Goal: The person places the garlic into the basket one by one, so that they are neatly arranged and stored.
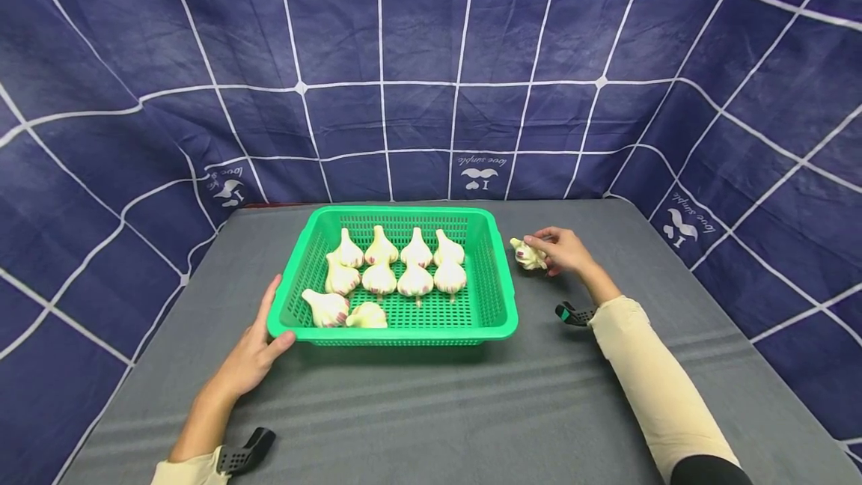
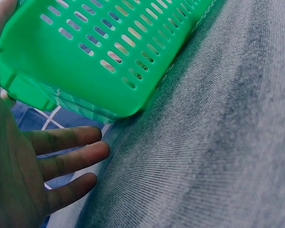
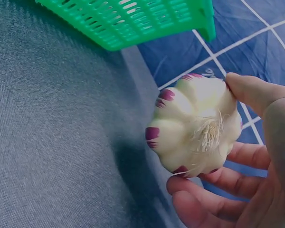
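A green plastic basket [image 1: 424, 334] with slotted walls holds several white garlic bulbs [image 1: 378, 279] with purplish marks, most of them in two rows. At its left front corner my left hand [image 1: 245, 358] rests against the rim, the thumb at the front. Three straight fingers [image 2: 71, 161] stand clear of the basket wall in the left wrist view. Right of the basket, my right hand [image 1: 567, 251] holds a garlic bulb [image 1: 528, 254] between thumb and fingers. Its root tuft [image 3: 210, 133] faces the right wrist camera.
The basket stands on a grey cloth surface [image 1: 377, 418]. Blue cloth with white grid lines [image 1: 417, 43] hangs behind and along both sides. Each wrist wears a black band, the left one [image 1: 245, 455] low in the head view, the right one [image 1: 574, 314] by the sleeve.
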Demonstrator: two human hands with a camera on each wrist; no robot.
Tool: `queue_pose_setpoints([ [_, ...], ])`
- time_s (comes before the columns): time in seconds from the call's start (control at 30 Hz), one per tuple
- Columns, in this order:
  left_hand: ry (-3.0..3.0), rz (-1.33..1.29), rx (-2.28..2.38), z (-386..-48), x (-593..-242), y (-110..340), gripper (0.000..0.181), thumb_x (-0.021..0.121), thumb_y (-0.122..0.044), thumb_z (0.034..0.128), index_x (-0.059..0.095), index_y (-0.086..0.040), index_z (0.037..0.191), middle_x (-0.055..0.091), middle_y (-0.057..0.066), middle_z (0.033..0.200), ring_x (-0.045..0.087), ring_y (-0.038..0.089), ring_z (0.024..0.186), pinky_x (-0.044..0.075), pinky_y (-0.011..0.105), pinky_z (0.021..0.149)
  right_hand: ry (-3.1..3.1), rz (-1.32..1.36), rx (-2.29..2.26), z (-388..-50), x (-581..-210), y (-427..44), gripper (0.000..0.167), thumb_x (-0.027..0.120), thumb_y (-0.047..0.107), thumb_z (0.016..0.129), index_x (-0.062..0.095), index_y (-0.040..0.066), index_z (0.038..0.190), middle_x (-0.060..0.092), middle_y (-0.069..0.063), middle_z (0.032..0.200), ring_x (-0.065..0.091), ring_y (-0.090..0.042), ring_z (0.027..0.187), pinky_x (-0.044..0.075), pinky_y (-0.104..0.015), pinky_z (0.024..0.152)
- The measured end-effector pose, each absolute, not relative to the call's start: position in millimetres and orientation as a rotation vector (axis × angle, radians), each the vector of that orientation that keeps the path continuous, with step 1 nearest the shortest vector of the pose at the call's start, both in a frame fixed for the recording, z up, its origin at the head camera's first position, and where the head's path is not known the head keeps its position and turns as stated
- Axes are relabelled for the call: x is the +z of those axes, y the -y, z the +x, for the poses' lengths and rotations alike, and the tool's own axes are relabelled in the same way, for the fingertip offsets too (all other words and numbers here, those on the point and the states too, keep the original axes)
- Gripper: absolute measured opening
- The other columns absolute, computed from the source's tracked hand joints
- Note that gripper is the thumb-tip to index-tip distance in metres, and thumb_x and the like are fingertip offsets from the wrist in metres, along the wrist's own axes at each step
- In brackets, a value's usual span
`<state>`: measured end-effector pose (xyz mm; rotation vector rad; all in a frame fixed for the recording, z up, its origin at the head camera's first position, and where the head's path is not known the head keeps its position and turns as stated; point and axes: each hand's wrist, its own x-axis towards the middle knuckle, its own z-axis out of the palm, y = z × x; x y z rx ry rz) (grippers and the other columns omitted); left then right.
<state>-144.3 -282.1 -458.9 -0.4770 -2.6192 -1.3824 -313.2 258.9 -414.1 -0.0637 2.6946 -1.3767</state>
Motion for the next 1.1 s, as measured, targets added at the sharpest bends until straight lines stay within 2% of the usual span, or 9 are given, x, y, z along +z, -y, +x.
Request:
queue_pose_setpoints([
  [0.27, 2.619, -0.468, -1.387, -144, -458, 282, 0.087, 0.059, -0.028, 0.0977, -0.001, -0.029, 0.16, 0.026, 0.029, 0.155, 0.029, 0.046, 0.136, 0.022, 0.017, 0.103, -2.789, 0.033, -1.401, -309, -407, -268, 0.064, 0.064, 0.055, 0.091, 0.066, -0.002, 0.119, 0.06, -0.007, 0.084, 0.057, -0.013, 0.066, 0.056, -0.034, 0.055],
  [0.6, 2.607, -0.48, -1.379, -144, -458, 282, 0.086, 0.059, -0.028, 0.0976, 0.0, -0.029, 0.16, 0.027, 0.03, 0.154, 0.029, 0.024, 0.138, 0.021, 0.013, 0.102, -2.837, 0.071, -1.52, -304, -388, -272, 0.061, 0.065, 0.055, 0.09, 0.065, 0.0, 0.118, 0.062, -0.01, 0.096, 0.057, -0.01, 0.067, 0.057, -0.044, 0.063],
  [0.83, 2.602, -0.488, -1.381, -143, -459, 282, 0.086, 0.059, -0.027, 0.0975, 0.001, -0.028, 0.16, 0.027, 0.03, 0.154, 0.028, 0.014, 0.138, 0.021, 0.012, 0.101, -2.888, 0.049, -1.506, -301, -384, -271, 0.062, 0.063, 0.056, 0.091, 0.064, 0.0, 0.118, 0.063, -0.014, 0.103, 0.058, -0.012, 0.071, 0.056, -0.036, 0.06],
  [0.9, 2.6, -0.491, -1.38, -143, -458, 282, 0.085, 0.059, -0.027, 0.0976, 0.001, -0.027, 0.16, 0.028, 0.03, 0.154, 0.029, 0.014, 0.137, 0.021, 0.011, 0.101, -2.895, 0.042, -1.516, -301, -382, -271, 0.062, 0.064, 0.056, 0.09, 0.064, 0.001, 0.119, 0.062, -0.014, 0.105, 0.058, -0.013, 0.071, 0.056, -0.035, 0.059],
  [1.07, 2.608, -0.486, -1.375, -143, -457, 281, 0.085, 0.058, -0.028, 0.098, 0.0, -0.027, 0.16, 0.028, 0.03, 0.154, 0.03, 0.023, 0.138, 0.022, 0.013, 0.101, -2.902, 0.002, -1.551, -299, -379, -268, 0.062, 0.065, 0.055, 0.09, 0.064, 0.0, 0.118, 0.062, -0.014, 0.107, 0.059, -0.012, 0.07, 0.054, -0.032, 0.056],
  [1.1, 2.607, -0.486, -1.376, -143, -457, 281, 0.085, 0.058, -0.028, 0.0981, 0.0, -0.027, 0.16, 0.028, 0.03, 0.154, 0.03, 0.021, 0.138, 0.022, 0.013, 0.101, -2.902, -0.006, -1.558, -299, -378, -267, 0.062, 0.065, 0.055, 0.09, 0.064, 0.0, 0.118, 0.062, -0.014, 0.107, 0.059, -0.012, 0.07, 0.054, -0.032, 0.056],
])
